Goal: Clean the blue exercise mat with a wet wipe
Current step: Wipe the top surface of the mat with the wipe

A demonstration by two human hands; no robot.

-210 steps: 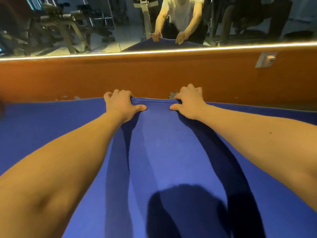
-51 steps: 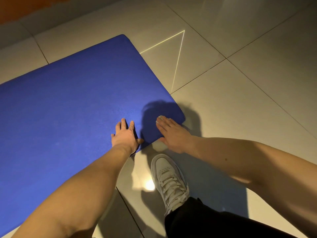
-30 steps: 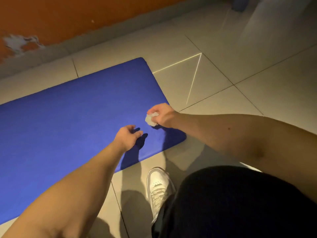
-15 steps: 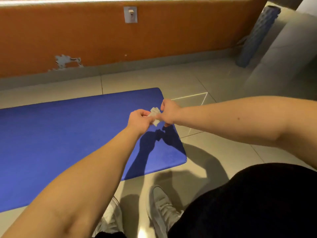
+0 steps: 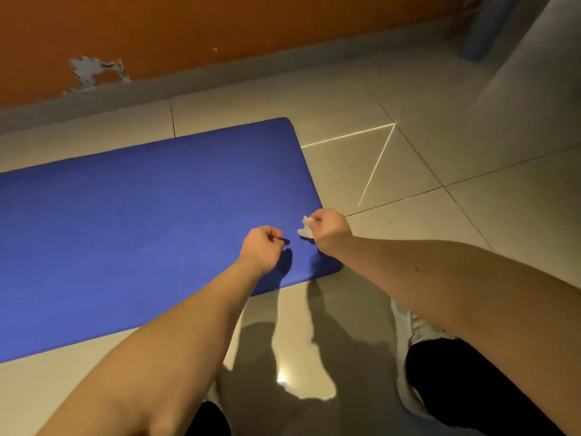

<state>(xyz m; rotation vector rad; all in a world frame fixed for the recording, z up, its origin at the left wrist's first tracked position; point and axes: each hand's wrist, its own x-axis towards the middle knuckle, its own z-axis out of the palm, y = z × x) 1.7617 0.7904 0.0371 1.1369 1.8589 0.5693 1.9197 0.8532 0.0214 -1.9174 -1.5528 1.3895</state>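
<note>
The blue exercise mat lies flat on the tiled floor, its right end near the middle of the view. My right hand hovers over the mat's near right corner and pinches a small crumpled white wet wipe. My left hand hangs a short way to the left of it, above the mat, with fingers curled and nothing visible in them. The two hands are apart.
An orange wall with a grey skirting and a patch of chipped paint runs along the back. A blue foam roller leans at the far right. My white shoe and black trouser legs are at the bottom.
Half a second ago both hands held the wipe together; now the left hand has let go and the hands have drawn apart. The view has tilted down toward the floor.
</note>
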